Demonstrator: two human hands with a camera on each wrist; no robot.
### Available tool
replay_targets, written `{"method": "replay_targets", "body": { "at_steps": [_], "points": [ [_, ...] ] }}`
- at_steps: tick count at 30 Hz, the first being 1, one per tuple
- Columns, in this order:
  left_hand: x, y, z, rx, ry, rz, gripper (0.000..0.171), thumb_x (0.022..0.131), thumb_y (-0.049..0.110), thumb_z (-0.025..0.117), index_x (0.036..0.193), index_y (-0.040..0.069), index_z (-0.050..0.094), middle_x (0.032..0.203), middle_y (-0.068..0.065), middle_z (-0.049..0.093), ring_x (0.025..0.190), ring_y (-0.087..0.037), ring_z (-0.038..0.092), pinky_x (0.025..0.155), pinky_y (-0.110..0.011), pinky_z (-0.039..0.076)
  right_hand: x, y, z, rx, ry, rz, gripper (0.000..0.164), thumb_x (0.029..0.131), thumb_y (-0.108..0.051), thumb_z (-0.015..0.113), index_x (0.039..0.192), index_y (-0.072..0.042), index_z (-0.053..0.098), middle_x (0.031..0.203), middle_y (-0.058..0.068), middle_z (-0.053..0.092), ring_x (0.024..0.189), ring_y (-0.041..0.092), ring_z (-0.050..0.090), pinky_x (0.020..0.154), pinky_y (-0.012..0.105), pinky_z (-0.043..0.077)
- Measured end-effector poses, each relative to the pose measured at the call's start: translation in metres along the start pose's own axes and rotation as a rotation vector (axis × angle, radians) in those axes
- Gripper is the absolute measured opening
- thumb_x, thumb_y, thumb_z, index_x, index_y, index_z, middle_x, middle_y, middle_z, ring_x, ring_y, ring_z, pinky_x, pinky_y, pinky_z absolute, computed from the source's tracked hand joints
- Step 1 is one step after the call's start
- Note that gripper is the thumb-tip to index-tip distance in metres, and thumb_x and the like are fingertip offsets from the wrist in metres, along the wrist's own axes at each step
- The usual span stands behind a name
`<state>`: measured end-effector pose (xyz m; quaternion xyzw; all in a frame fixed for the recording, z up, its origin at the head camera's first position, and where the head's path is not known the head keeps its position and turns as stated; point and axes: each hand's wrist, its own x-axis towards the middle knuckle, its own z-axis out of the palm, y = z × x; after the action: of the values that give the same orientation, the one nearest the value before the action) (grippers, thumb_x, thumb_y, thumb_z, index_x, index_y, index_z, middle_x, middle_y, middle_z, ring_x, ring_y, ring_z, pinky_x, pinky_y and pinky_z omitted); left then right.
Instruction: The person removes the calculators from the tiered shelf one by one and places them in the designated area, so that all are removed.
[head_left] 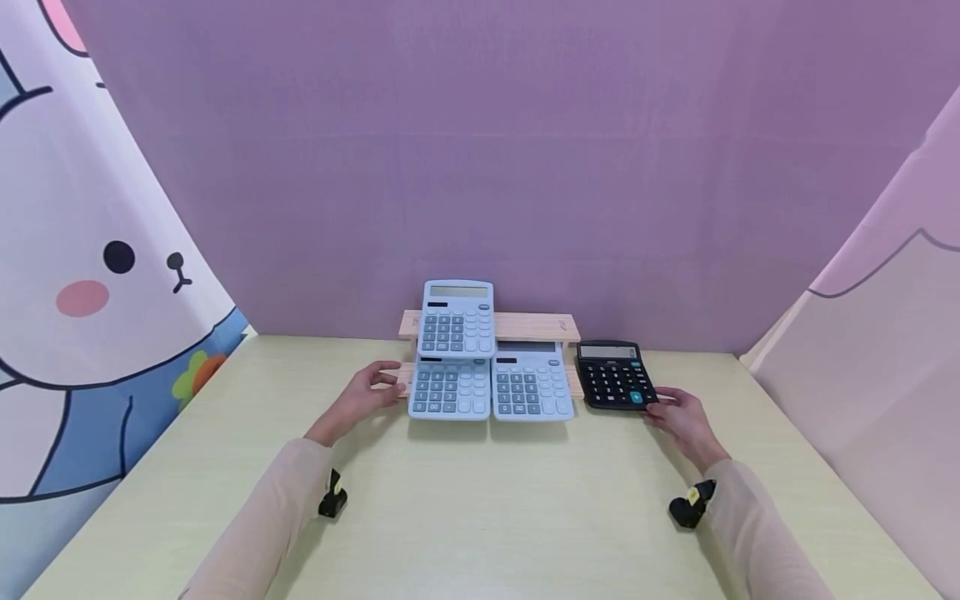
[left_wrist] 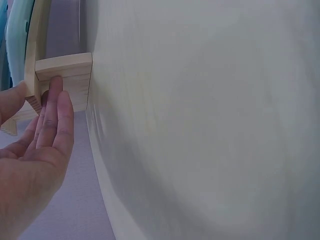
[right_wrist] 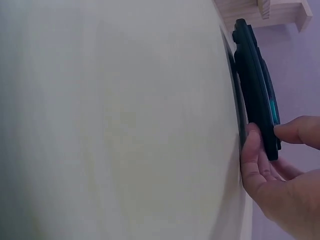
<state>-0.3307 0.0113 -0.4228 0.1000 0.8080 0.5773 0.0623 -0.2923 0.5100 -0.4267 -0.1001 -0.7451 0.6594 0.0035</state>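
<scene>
A two-tier wooden rack [head_left: 536, 325] stands at the back of the table. One light-blue calculator [head_left: 457, 321] leans on its upper board, and two more, a left one [head_left: 450, 392] and a right one [head_left: 531, 385], lean on the lower board. My left hand [head_left: 365, 396] holds the left end of the lower board, thumb on top and fingers underneath, as the left wrist view shows. Right of the rack, my right hand [head_left: 684, 423] pinches the lower right corner of a black calculator [head_left: 615, 375]. In the right wrist view this black calculator [right_wrist: 255, 85] is tilted, its near end raised off the table.
A pale wood-grain table [head_left: 480, 508] reaches up to a purple backdrop [head_left: 480, 150]. Cartoon-printed cloth [head_left: 90, 183] hangs on the left, and pale cloth [head_left: 885, 358] on the right. Each wrist carries a small black camera mount [head_left: 690, 504].
</scene>
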Motion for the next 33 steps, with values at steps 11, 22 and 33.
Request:
{"method": "replay_targets", "body": {
  "at_steps": [11,22,33],
  "points": [
    [-0.0012,0.0020,-0.0007,0.004,0.003,-0.009,0.052,0.089,0.007,0.056,0.135,-0.003,0.033,0.118,-0.027,0.048,0.091,-0.021,0.060,0.085,-0.034,0.055,0.0019,-0.0006,0.0001,-0.167,-0.005,-0.023,0.052,0.087,0.008,0.046,0.133,0.018,0.022,0.101,0.020,0.056,0.069,0.005,0.062,0.070,0.021,0.058],
    [-0.0004,0.0011,-0.0008,-0.003,0.003,-0.003,0.053,0.089,0.007,0.056,0.135,-0.004,0.033,0.115,-0.026,0.049,0.091,-0.021,0.061,0.085,-0.034,0.056,0.0060,-0.0004,-0.0010,-0.228,-0.014,-0.004,0.052,0.088,0.008,0.044,0.133,0.018,0.021,0.118,0.031,0.041,0.071,0.005,0.060,0.069,0.019,0.057],
    [-0.0006,0.0008,0.0012,-0.023,0.000,0.001,0.054,0.088,0.006,0.058,0.135,-0.004,0.033,0.115,-0.027,0.049,0.088,-0.017,0.060,0.083,-0.031,0.056,0.0077,-0.0013,-0.0041,-0.284,-0.027,0.049,0.053,0.087,0.007,0.045,0.135,0.014,0.023,0.124,0.033,0.039,0.070,0.005,0.061,0.064,0.021,0.055]
  ]
}}
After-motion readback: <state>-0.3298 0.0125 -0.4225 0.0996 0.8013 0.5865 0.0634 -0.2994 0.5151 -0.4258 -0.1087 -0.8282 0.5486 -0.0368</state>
